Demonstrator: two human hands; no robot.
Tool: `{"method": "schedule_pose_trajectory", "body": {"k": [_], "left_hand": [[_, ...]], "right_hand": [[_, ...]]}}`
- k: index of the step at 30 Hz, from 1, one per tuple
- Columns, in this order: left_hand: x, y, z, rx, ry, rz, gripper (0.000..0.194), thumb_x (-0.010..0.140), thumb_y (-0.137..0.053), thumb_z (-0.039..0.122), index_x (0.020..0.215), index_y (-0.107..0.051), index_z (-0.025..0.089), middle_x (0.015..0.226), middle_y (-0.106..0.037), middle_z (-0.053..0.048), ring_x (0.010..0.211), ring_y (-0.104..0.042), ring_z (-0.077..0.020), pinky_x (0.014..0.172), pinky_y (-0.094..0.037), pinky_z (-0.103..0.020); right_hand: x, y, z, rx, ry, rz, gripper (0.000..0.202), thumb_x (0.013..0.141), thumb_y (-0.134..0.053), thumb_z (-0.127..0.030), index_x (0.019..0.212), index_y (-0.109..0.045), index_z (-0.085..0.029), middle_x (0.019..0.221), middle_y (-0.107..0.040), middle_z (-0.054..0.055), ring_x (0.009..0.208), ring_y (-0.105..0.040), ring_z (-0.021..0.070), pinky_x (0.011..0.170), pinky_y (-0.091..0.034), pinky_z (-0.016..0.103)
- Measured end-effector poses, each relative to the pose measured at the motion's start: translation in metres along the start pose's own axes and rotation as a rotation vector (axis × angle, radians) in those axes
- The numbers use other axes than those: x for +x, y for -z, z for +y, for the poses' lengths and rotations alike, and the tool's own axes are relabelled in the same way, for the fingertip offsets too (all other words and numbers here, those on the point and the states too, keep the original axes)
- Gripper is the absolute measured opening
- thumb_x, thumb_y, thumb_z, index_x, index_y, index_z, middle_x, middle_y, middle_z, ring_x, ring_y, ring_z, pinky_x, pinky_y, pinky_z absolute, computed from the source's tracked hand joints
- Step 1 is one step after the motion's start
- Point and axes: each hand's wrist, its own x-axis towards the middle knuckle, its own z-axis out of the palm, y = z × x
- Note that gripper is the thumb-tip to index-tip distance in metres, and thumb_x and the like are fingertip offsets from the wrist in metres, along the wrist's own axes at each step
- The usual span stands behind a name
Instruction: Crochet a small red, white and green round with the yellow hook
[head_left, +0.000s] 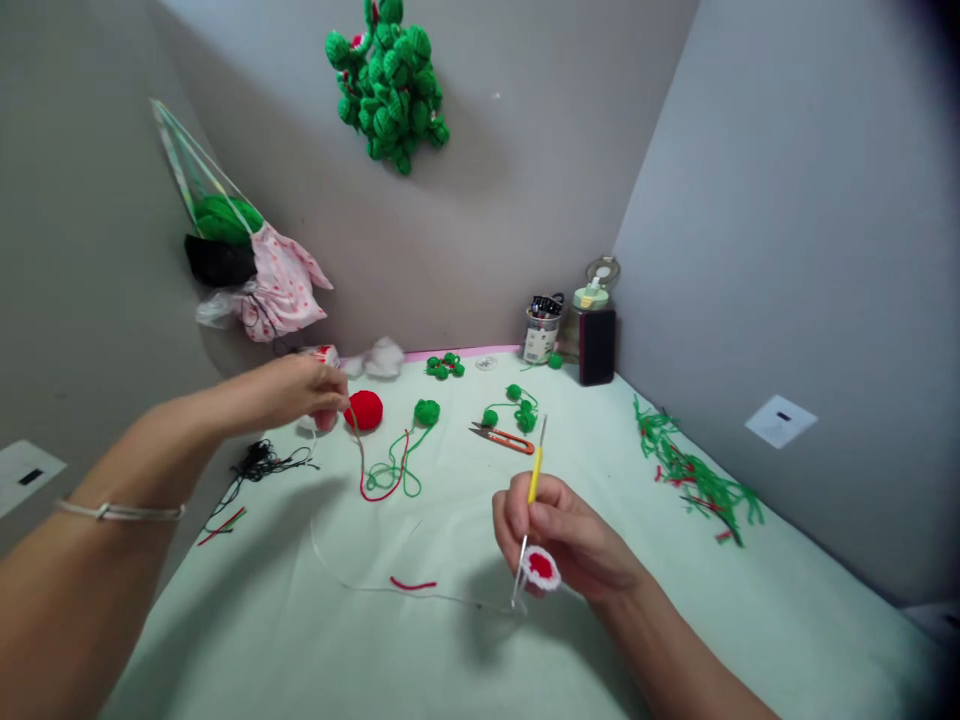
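My right hand (570, 535) is closed on a crochet hook (535, 475) with a yellow grip. Under its fingers hangs a small round crochet piece (541, 567), red in the middle with a white rim. A thin white thread (375, 589) runs left from it across the cloth. At the left, my left hand (315, 388) is closed beside the red yarn ball (365, 410); its fingertips are pinched, and what they hold is too small to make out. A red strand and a green strand lie between that ball and the green yarn ball (427, 412).
Orange snips (504, 438) lie mid-table near small green balls (526, 416). A pen tin (541, 335), a bottle and a dark phone (597, 347) stand at the back right. Green and red scraps (697, 480) lie right, black threads (262, 460) left. A short red strand (413, 585) lies in front.
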Motion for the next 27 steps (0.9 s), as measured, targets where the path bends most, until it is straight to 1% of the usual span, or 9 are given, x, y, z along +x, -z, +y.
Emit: {"method": "schedule_pose_trajectory", "body": {"k": [3, 5, 6, 10, 15, 18, 21, 23, 27], "left_hand": [[-0.041, -0.010, -0.010, -0.112, 0.023, -0.138, 0.030, 0.078, -0.076, 0.049, 0.062, -0.072, 0.024, 0.062, -0.073, -0.003, 0.057, -0.062, -0.0205, 0.056, -0.046, -0.031], [-0.066, -0.020, -0.012, -0.266, 0.047, -0.072, 0.032, 0.088, -0.067, 0.052, 0.072, -0.071, 0.025, 0.068, -0.073, -0.002, 0.067, -0.067, -0.0206, 0.067, -0.054, -0.031], [-0.077, -0.027, -0.011, -0.556, 0.102, 0.051, 0.025, 0.085, -0.074, 0.047, 0.075, -0.070, 0.025, 0.068, -0.071, -0.001, 0.069, -0.069, -0.0213, 0.070, -0.057, -0.033], [-0.110, -0.075, 0.003, -0.834, 0.136, 0.158, 0.027, 0.094, -0.057, 0.050, 0.082, -0.057, 0.027, 0.098, -0.079, -0.006, 0.098, -0.079, -0.0278, 0.089, -0.065, -0.046], [-0.127, -0.137, 0.033, -0.964, 0.118, 0.163, 0.028, 0.100, -0.048, 0.050, 0.083, -0.052, 0.028, 0.131, -0.077, -0.009, 0.136, -0.065, -0.0307, 0.114, -0.054, -0.051], [-0.135, -0.162, 0.048, -0.761, 0.058, 0.212, 0.022, 0.098, -0.059, 0.049, 0.087, -0.063, 0.030, 0.145, -0.071, -0.007, 0.143, -0.059, -0.0330, 0.118, -0.049, -0.055], [-0.144, -0.175, 0.059, -0.512, -0.125, 0.344, 0.013, 0.099, -0.061, 0.038, 0.090, -0.067, 0.030, 0.150, -0.067, -0.009, 0.147, -0.054, -0.0338, 0.118, -0.048, -0.059], [-0.150, -0.178, 0.063, -0.365, -0.275, 0.386, 0.014, 0.101, -0.056, 0.025, 0.092, -0.066, 0.027, 0.150, -0.066, -0.013, 0.150, -0.050, -0.0341, 0.119, -0.045, -0.062], [-0.156, -0.175, 0.068, -0.136, -0.449, 0.335, 0.017, 0.099, -0.051, 0.010, 0.093, -0.062, 0.021, 0.144, -0.069, -0.018, 0.153, -0.045, -0.0367, 0.120, -0.044, -0.064]], "right_hand": [[0.001, 0.004, 0.002, -0.016, -0.024, 0.006, 0.036, 0.090, -0.080, -0.046, 0.080, -0.064, -0.016, 0.068, -0.068, 0.002, 0.044, -0.052, 0.0067, 0.041, -0.042, 0.017], [0.002, 0.006, 0.002, -0.015, -0.033, 0.030, 0.036, 0.090, -0.080, -0.046, 0.080, -0.063, -0.016, 0.067, -0.067, 0.001, 0.044, -0.052, 0.0066, 0.041, -0.042, 0.017], [0.003, 0.007, 0.002, -0.008, -0.040, 0.050, 0.036, 0.090, -0.081, -0.045, 0.080, -0.063, -0.016, 0.067, -0.067, 0.001, 0.044, -0.053, 0.0065, 0.041, -0.043, 0.017], [0.006, 0.008, 0.004, 0.023, -0.076, 0.107, 0.036, 0.087, -0.084, -0.045, 0.079, -0.064, -0.016, 0.066, -0.067, 0.000, 0.043, -0.053, 0.0061, 0.041, -0.044, 0.016], [0.009, 0.003, 0.012, 0.002, -0.135, 0.149, 0.036, 0.086, -0.084, -0.045, 0.080, -0.067, -0.014, 0.067, -0.069, 0.001, 0.042, -0.054, 0.0055, 0.040, -0.045, 0.016], [0.010, -0.007, 0.021, -0.022, -0.188, 0.178, 0.034, 0.086, -0.085, -0.045, 0.091, -0.074, -0.012, 0.069, -0.071, 0.002, 0.043, -0.056, 0.0064, 0.040, -0.048, 0.017], [0.009, -0.020, 0.031, -0.083, -0.233, 0.260, 0.039, 0.082, -0.087, -0.044, 0.104, -0.078, -0.012, 0.071, -0.073, 0.001, 0.047, -0.060, 0.0076, 0.044, -0.053, 0.019], [0.006, -0.027, 0.037, -0.128, -0.262, 0.322, 0.042, 0.080, -0.089, -0.045, 0.105, -0.079, -0.012, 0.072, -0.074, 0.001, 0.048, -0.062, 0.0080, 0.046, -0.054, 0.019], [-0.004, -0.038, 0.044, -0.147, -0.314, 0.375, 0.046, 0.073, -0.091, -0.049, 0.097, -0.081, -0.011, 0.070, -0.074, 0.002, 0.048, -0.064, 0.0089, 0.046, -0.054, 0.020]]}}
